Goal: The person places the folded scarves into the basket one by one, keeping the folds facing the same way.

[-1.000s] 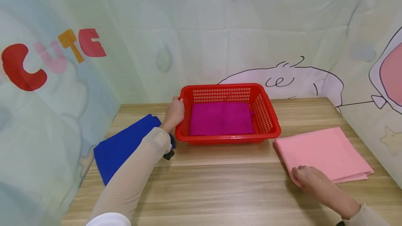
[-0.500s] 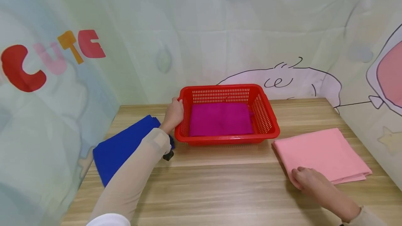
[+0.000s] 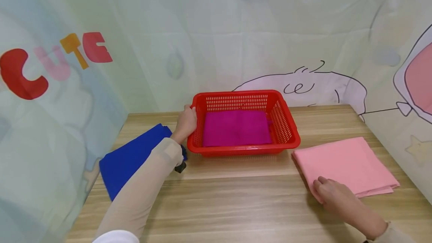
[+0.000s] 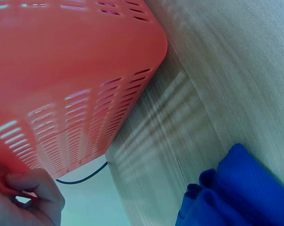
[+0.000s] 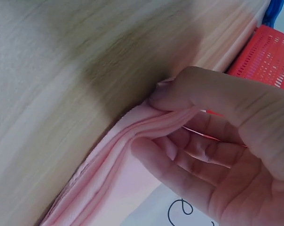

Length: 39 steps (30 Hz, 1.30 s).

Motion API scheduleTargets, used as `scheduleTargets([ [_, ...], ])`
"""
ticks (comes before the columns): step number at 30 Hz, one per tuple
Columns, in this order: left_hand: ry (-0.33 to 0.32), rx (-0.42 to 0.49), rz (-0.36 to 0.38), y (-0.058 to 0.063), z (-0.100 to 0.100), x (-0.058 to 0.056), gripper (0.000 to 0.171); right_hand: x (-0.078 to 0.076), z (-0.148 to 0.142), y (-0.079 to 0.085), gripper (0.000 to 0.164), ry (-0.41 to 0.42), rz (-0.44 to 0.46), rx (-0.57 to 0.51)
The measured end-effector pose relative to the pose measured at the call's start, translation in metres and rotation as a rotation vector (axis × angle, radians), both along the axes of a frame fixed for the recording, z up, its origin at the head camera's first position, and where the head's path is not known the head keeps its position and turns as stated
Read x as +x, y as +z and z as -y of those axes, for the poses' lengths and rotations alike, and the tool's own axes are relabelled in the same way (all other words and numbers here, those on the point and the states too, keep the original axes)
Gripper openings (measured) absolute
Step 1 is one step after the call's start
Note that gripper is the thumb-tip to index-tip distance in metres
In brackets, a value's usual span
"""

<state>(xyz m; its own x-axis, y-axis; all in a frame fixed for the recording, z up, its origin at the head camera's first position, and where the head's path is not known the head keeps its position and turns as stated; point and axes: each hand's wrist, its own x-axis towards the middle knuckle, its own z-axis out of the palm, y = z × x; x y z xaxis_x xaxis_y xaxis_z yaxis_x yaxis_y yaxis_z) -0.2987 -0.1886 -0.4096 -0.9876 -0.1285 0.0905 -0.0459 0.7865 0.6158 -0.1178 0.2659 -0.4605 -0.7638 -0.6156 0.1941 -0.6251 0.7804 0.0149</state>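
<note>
My left hand [image 3: 185,123] grips the left rim of a red plastic basket [image 3: 244,147], and in the left wrist view its fingers [image 4: 43,188] curl over the basket's edge. A folded magenta cloth [image 3: 237,127] lies flat inside the basket. On the right, my right hand [image 3: 337,196] pinches the near left corner of a folded pink cloth [image 3: 351,164]. The right wrist view shows several layers of the pink cloth [image 5: 114,165] between thumb and fingers. A folded blue cloth [image 3: 133,160] lies left of the basket, partly hidden by my left forearm.
All of this lies on a wood-grain table [image 3: 236,198]. Behind it and at both sides hangs a printed curtain [image 3: 216,48] with letters and cartoon drawings. A small black object [image 3: 180,167] shows at my left wrist.
Both hands keep their hold, on the basket rim and on the pink cloth's corner. The whole view has shifted very slightly; the cloths and basket look unchanged.
</note>
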Motion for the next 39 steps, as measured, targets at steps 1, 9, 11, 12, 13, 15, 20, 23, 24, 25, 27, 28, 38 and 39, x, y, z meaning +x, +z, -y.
scheduleTargets([
  [1,0.002,0.005,0.001,0.000,0.000,0.000,0.044,0.000,0.001,0.000,0.037,-0.004,-0.014,0.007],
  [9,0.016,-0.013,-0.007,-0.002,0.001,-0.001,0.044,-0.001,0.000,-0.009,0.039,0.055,-0.170,0.045],
  [11,0.017,-0.011,-0.008,-0.003,0.001,-0.001,0.044,-0.002,-0.001,-0.010,0.040,0.068,-0.187,0.045],
  [12,0.015,-0.011,-0.006,-0.003,0.002,-0.001,0.044,-0.003,-0.002,-0.010,0.041,0.071,-0.187,0.044],
  [13,0.014,-0.007,-0.001,-0.003,0.002,-0.001,0.044,-0.003,-0.002,-0.010,0.042,0.078,-0.191,0.043],
  [15,0.012,-0.003,0.010,-0.004,0.002,-0.001,0.044,-0.004,-0.004,-0.010,0.045,0.094,-0.188,0.046],
  [20,0.019,-0.004,0.009,-0.004,0.002,-0.001,0.044,-0.006,-0.005,-0.010,0.045,0.115,-0.172,0.065],
  [23,0.020,-0.007,-0.004,-0.004,0.002,-0.001,0.044,-0.006,-0.004,-0.010,0.042,0.118,-0.185,0.069],
  [24,0.020,-0.008,-0.006,-0.003,0.002,-0.001,0.044,-0.007,-0.004,-0.010,0.041,0.120,-0.190,0.070],
  [25,0.019,-0.011,-0.007,-0.003,0.002,-0.001,0.044,-0.007,-0.004,-0.010,0.041,0.125,-0.199,0.067],
  [27,0.017,-0.010,-0.003,-0.003,0.003,-0.001,0.044,-0.007,-0.004,-0.010,0.041,0.131,-0.209,0.069],
  [28,0.016,-0.008,0.001,-0.003,0.003,-0.001,0.044,-0.007,-0.004,-0.010,0.041,0.136,-0.213,0.068],
  [38,0.004,-0.003,0.007,-0.003,0.002,-0.002,0.045,-0.004,0.001,-0.004,0.041,0.140,-0.122,0.103],
  [39,0.005,-0.002,0.009,-0.003,0.001,-0.002,0.045,-0.004,0.001,-0.004,0.041,0.140,-0.116,0.104],
])
